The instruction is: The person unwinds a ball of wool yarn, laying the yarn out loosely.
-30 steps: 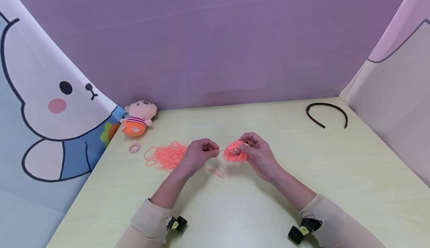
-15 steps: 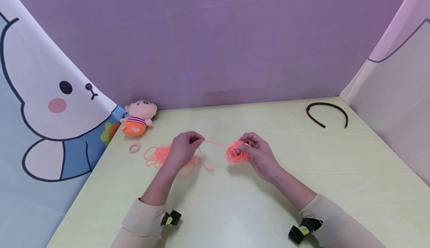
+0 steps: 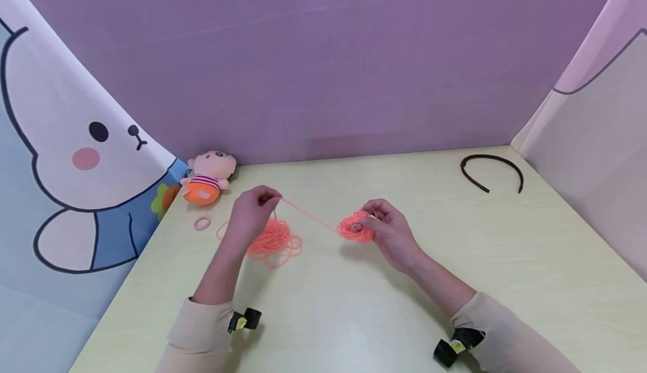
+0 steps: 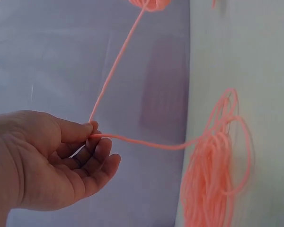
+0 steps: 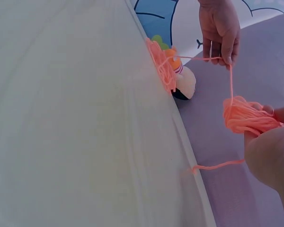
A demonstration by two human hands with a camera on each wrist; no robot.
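The pale yellow-green table (image 3: pixel 505 260) carries a loose pile of salmon-pink cord (image 3: pixel 273 241) under the raised left hand (image 3: pixel 250 215), whose thumb and fingertips pinch 1 taut strand (image 3: pixel 308 215). It runs to a small wound ball of cord (image 3: pixel 354 228) gripped by the right hand (image 3: pixel 391 235). A black plastic headband (image 3: pixel 491 172), plush doll (image 3: pixel 208 176) and pink hair tie (image 3: pixel 202 224) lie apart.
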